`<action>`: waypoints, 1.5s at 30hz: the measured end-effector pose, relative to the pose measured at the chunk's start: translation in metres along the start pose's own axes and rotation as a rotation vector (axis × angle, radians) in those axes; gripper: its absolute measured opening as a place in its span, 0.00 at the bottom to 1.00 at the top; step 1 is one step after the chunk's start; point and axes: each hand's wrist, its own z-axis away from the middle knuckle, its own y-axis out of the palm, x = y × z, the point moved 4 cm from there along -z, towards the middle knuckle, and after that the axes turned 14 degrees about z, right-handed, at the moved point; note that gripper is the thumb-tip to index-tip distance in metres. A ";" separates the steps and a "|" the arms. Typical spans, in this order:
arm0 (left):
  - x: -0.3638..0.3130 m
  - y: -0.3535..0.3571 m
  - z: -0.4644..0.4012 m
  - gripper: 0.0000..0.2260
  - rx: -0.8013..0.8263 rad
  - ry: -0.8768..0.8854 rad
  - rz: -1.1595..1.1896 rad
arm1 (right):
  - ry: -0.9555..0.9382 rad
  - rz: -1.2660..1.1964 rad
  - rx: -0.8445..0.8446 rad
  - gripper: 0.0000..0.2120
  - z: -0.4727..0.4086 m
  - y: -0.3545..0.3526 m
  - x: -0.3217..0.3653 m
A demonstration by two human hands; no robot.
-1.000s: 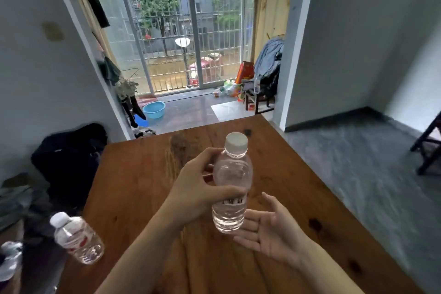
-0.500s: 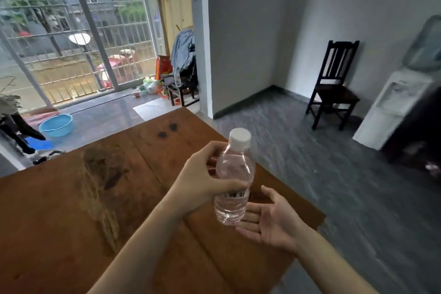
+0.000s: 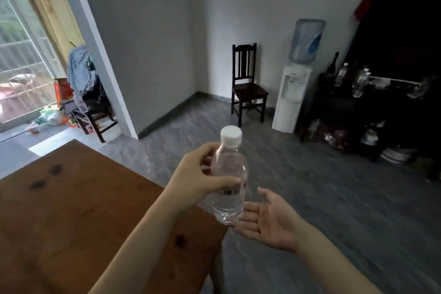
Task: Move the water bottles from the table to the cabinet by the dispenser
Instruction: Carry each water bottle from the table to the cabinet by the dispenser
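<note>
While the bottle [image 3: 228, 179] is being carried off the table [image 3: 71, 210] toward the cabinet [image 3: 372, 112], the main risk I am judging is a slip: the left hand [image 3: 198, 179] is gripping it only around the upper body, thumb across the front above the barcode label and fingers curled behind, so a smooth, wet plastic wall could slide down through that hold. Just to the right, the right hand [image 3: 269, 217] is lying open, palm up, fingers spread and holding nothing, under and beside the bottle's base without clearly touching it. Farther right, the dispenser [image 3: 292, 98] and crowded cabinet top are leaving little free space, so knocking a standing bottle there is looking possible.
</note>
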 end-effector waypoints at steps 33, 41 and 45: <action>0.048 0.232 -0.438 0.25 0.409 0.018 0.129 | -0.091 -0.294 -0.226 0.35 -0.110 -0.349 0.241; 0.072 0.274 -0.541 0.27 0.452 0.009 0.134 | -0.100 -0.344 -0.302 0.33 -0.155 -0.425 0.297; 0.085 0.303 -0.600 0.27 0.448 -0.002 0.140 | -0.115 -0.356 -0.325 0.32 -0.177 -0.474 0.330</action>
